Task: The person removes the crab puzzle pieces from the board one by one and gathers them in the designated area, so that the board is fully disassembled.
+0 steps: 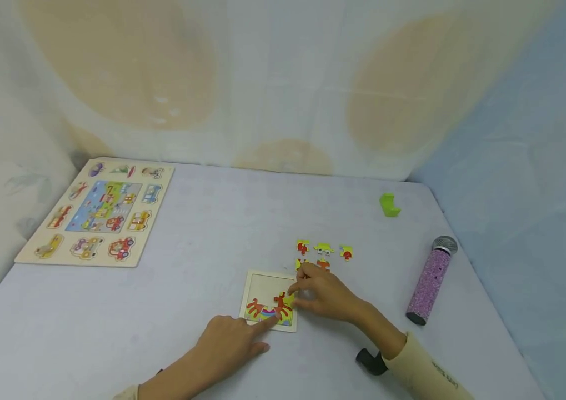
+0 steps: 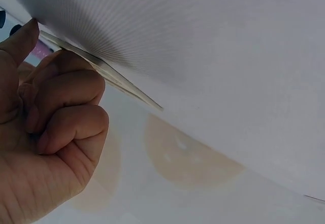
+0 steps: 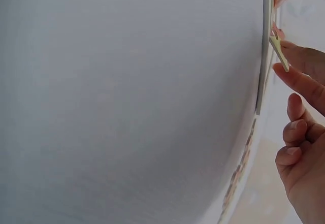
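A small square wooden puzzle board [image 1: 269,282] lies in the middle of the table, its lower part filled with pieces of a red animal picture. My left hand [image 1: 230,340] presses its straight index finger on the placed pieces, while its other fingers curl in, holding nothing. At the board's right side, my right hand [image 1: 327,294] pinches a puzzle piece [image 3: 279,55] between thumb and finger. In the right wrist view that piece stands tilted, one edge right at the board [image 3: 264,56]. Loose puzzle pieces [image 1: 324,248] lie just beyond my right hand, which partly covers the nearest ones.
A large vehicle puzzle board [image 1: 135,256] lies at the back left. On the right are a glittery purple microphone [image 1: 429,286] and a green block [image 1: 389,205]. A black object [image 1: 371,362] shows by the right sleeve [image 1: 422,369]. Cloth walls [image 1: 283,83] border the table.
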`<state>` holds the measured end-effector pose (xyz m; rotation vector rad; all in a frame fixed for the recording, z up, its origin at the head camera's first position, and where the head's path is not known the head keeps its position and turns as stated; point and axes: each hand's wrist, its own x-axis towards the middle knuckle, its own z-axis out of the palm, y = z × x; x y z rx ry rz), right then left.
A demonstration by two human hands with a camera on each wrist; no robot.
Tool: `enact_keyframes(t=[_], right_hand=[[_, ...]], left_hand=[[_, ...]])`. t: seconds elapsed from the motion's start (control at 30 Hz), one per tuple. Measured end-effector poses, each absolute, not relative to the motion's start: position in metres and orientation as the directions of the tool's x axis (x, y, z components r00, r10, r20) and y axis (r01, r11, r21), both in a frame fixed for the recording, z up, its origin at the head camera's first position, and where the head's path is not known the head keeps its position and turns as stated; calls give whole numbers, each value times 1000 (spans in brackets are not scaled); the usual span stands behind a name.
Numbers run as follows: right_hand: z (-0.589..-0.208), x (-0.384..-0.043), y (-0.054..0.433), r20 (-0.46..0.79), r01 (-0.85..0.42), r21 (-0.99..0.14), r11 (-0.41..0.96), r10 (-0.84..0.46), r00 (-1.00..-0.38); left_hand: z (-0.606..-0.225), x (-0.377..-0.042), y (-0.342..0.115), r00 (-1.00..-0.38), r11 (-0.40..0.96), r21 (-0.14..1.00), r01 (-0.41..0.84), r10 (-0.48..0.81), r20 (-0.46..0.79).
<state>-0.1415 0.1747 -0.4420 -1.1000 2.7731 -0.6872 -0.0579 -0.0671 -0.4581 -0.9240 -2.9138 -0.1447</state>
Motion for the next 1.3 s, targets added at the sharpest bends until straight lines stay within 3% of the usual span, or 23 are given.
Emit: enact_keyframes(t=[0.23, 0.63, 0.8, 0.97, 1.3], right_hand=[[-447, -141, 175, 128, -616, -492, 615, -649, -750], [-447, -143, 175, 92, -555, -568, 608, -623, -777], [-447, -144, 172, 98, -562, -553, 615, -622, -777], [-443, -150, 169, 124, -657, -491, 572, -700, -703], [-421, -166, 167, -88, -766, -304, 566, -817, -569]], left_hand=[[-459, -59, -68, -814, 811, 85, 579, 570, 107], [-459, -59, -67, -816, 812, 91, 577, 569, 103], [-458, -60, -67, -813, 808, 92, 582, 573, 104], [-458, -60, -67, -812, 805, 109, 583, 575, 95], [-458, -59, -67, -819, 809, 129, 574, 571, 66]])
